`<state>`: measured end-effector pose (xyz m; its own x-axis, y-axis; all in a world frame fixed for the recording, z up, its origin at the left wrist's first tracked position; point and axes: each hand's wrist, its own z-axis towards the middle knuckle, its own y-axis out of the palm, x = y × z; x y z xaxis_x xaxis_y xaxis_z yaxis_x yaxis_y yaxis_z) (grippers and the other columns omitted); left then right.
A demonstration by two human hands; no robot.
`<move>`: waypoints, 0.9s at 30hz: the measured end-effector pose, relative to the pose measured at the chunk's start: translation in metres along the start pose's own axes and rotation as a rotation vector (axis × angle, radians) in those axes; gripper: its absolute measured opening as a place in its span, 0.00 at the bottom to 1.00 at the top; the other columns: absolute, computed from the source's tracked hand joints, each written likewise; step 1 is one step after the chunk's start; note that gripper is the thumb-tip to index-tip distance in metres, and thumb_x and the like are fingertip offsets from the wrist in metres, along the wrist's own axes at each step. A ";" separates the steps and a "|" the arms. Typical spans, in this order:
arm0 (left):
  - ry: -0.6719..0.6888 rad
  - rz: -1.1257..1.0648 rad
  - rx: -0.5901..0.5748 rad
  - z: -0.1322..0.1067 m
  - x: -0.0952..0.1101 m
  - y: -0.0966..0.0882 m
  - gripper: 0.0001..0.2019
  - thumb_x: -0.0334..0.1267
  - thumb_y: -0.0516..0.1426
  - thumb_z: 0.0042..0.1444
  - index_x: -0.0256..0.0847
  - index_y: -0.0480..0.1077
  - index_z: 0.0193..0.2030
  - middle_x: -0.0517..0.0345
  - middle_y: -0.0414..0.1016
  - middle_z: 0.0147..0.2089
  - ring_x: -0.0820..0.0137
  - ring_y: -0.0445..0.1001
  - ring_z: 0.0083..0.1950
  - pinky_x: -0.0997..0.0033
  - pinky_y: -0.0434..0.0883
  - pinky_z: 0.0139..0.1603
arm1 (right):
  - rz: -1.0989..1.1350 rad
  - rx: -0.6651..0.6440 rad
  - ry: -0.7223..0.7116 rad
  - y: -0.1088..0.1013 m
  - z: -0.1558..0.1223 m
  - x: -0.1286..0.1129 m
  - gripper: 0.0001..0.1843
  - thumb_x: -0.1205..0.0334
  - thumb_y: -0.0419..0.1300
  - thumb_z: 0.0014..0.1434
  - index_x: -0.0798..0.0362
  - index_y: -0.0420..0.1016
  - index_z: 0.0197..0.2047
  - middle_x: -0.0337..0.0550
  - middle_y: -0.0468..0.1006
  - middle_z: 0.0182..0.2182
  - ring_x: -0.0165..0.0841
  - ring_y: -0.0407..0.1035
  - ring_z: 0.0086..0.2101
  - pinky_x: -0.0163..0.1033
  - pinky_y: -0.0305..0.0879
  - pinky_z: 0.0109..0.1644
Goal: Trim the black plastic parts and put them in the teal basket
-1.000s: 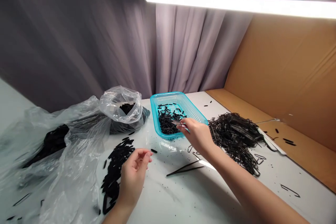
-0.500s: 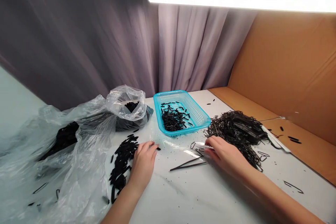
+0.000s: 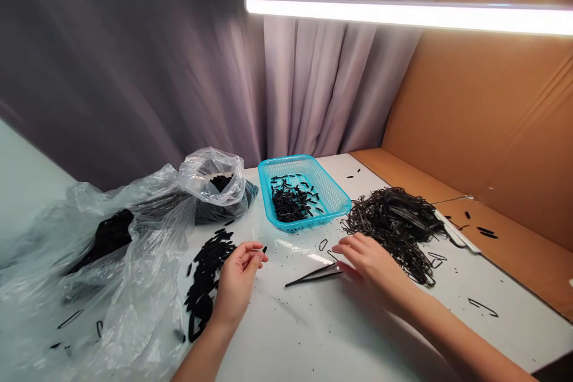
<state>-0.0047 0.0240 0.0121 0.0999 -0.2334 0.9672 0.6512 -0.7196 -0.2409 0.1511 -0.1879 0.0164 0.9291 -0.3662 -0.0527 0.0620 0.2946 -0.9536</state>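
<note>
My left hand point(image 3: 239, 280) is raised a little over the white table, its thumb and fingers pinched on a small black strip point(image 3: 264, 249). Beside its wrist lies a loose heap of similar black strips point(image 3: 208, 271). My right hand point(image 3: 367, 259) hovers low over the table, thumb and fingers apart, palm down. Under its fingertips are a black V-shaped tool like tweezers point(image 3: 308, 277), joined at its left end, and a few thin black bent loops point(image 3: 323, 245). The right ends of the tool are hidden by the hand.
A blue basket point(image 3: 331, 215) holding small black pieces stands at the back middle. Right of it is a tangled pile of black loops point(image 3: 396, 221). An open clear bag point(image 3: 212, 161) and crumpled plastic point(image 3: 147, 292) lie left. Cardboard point(image 3: 492, 101) walls the right side.
My left hand has lifted slightly off the table and turned, the strip now raised in its pinch. My right hand has drawn its fingers apart over the loops. The view has shifted slightly.
</note>
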 end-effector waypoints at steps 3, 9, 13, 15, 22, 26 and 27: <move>-0.072 -0.105 -0.015 -0.005 0.006 0.002 0.11 0.41 0.56 0.53 0.37 0.68 0.40 0.52 0.76 0.31 0.68 0.69 0.34 0.73 0.63 0.34 | -0.006 -0.143 -0.178 0.001 0.011 -0.022 0.07 0.68 0.55 0.57 0.55 0.69 0.41 0.45 0.72 0.36 0.35 0.64 0.36 0.38 0.61 0.37; -0.173 -0.283 -0.063 -0.015 0.016 0.002 0.10 0.39 0.59 0.51 0.38 0.67 0.38 0.53 0.76 0.30 0.71 0.67 0.30 0.75 0.62 0.31 | -0.037 -0.186 -0.259 0.008 0.024 -0.033 0.07 0.76 0.54 0.53 0.57 0.68 0.28 0.45 0.70 0.27 0.35 0.63 0.29 0.36 0.57 0.29; -0.227 -0.384 -0.089 -0.020 0.017 -0.001 0.07 0.36 0.58 0.51 0.39 0.64 0.35 0.55 0.74 0.31 0.74 0.66 0.30 0.77 0.61 0.32 | -0.001 -0.170 -0.251 -0.002 0.025 -0.032 0.07 0.76 0.52 0.52 0.57 0.67 0.30 0.45 0.70 0.29 0.34 0.64 0.29 0.36 0.57 0.29; -0.244 -0.428 -0.089 -0.021 0.015 -0.002 0.06 0.35 0.57 0.53 0.40 0.63 0.35 0.57 0.74 0.32 0.75 0.66 0.31 0.77 0.61 0.32 | 0.111 -0.133 -0.204 -0.008 0.025 -0.033 0.07 0.76 0.52 0.52 0.57 0.66 0.34 0.45 0.70 0.31 0.33 0.64 0.30 0.36 0.58 0.30; -0.236 -0.512 -0.048 -0.017 0.001 0.003 0.03 0.34 0.54 0.57 0.42 0.63 0.38 0.61 0.70 0.32 0.78 0.64 0.31 0.79 0.61 0.34 | 1.220 -0.016 0.103 0.006 0.038 -0.059 0.07 0.67 0.50 0.58 0.54 0.59 0.41 0.41 0.69 0.30 0.27 0.63 0.27 0.33 0.62 0.29; -0.230 -0.516 -0.034 -0.013 -0.004 0.006 0.08 0.34 0.53 0.57 0.42 0.66 0.44 0.62 0.67 0.32 0.77 0.64 0.30 0.78 0.62 0.36 | 1.610 0.037 0.248 0.030 0.045 -0.072 0.11 0.61 0.53 0.60 0.53 0.56 0.45 0.40 0.69 0.33 0.25 0.65 0.26 0.32 0.63 0.29; -0.231 -0.511 -0.033 -0.012 -0.005 0.007 0.09 0.34 0.53 0.57 0.41 0.66 0.45 0.62 0.67 0.32 0.77 0.64 0.31 0.77 0.62 0.36 | 1.655 0.060 0.288 0.035 0.045 -0.073 0.11 0.59 0.53 0.60 0.52 0.56 0.43 0.40 0.70 0.32 0.24 0.65 0.25 0.33 0.64 0.29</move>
<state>-0.0099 0.0125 0.0048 -0.0575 0.2969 0.9532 0.6367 -0.7245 0.2641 0.1016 -0.1110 -0.0003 -0.0879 0.2145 -0.9728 -0.8263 0.5297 0.1914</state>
